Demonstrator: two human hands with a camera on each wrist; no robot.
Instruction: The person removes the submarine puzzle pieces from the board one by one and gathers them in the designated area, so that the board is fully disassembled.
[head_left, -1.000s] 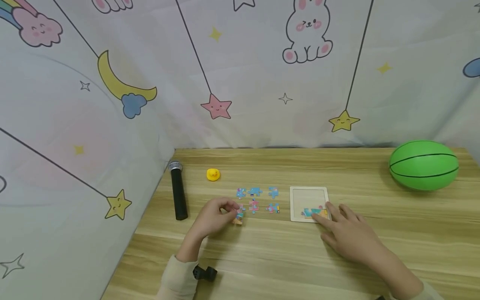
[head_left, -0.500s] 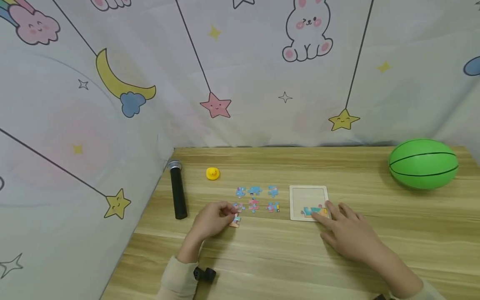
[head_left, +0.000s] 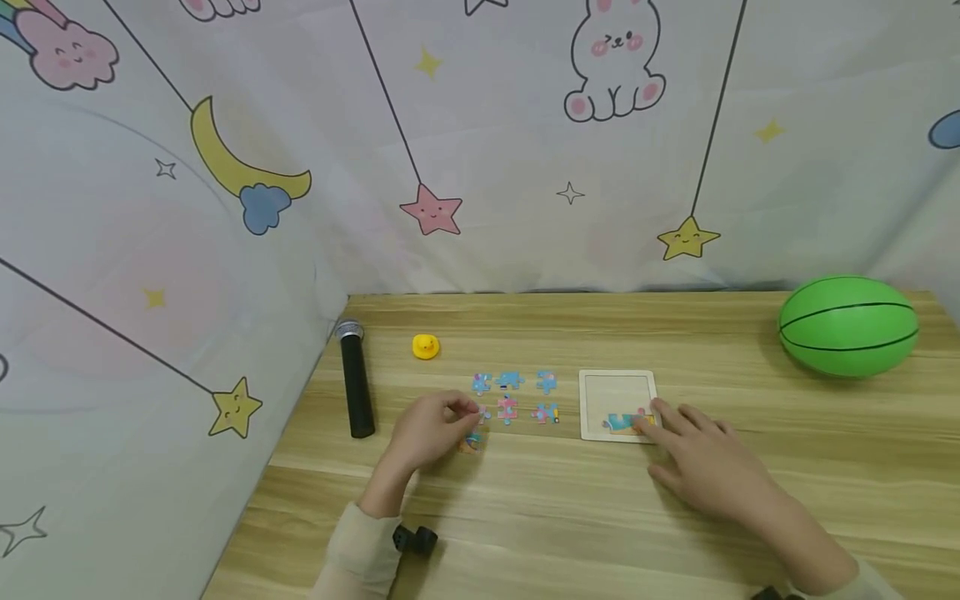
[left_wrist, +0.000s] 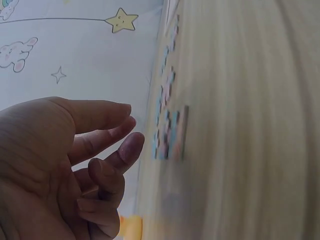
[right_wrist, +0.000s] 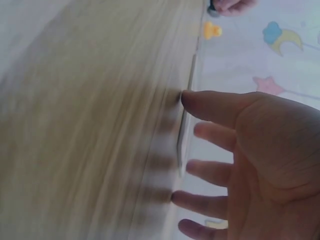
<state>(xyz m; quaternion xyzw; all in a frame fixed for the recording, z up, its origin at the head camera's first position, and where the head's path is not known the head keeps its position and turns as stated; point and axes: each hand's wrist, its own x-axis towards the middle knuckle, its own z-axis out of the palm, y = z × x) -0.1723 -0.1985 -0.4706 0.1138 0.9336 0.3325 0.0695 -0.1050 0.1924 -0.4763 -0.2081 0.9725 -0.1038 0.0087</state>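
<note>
My left hand (head_left: 426, 431) hovers just over the jigsaw pieces, its thumb and fingers apart. In the left wrist view nothing sits between them, and a gap separates the fingertips from the pieces. A teal and orange jigsaw piece (head_left: 470, 442) lies below these fingers, while a pink and blue piece (head_left: 485, 413) is partly hidden behind them. My right hand (head_left: 708, 458) has its fingers spread at the lower right corner of a square puzzle tray (head_left: 618, 372). Joined teal and orange pieces (head_left: 619, 422) lie along the tray's bottom edge, partly covered by a finger.
Between the left hand and the tray lie several loose pieces, among them a pink one (head_left: 507, 409) and a blue one (head_left: 510, 380). A black microphone (head_left: 357, 387) and a yellow rubber duck (head_left: 425, 347) stand left. A green ball (head_left: 848, 327) is at the back right.
My left fingers let go of the teal and orange piece, now flat on the table, and lifted slightly away and up. The right hand shifted slightly right on the tray's corner.
</note>
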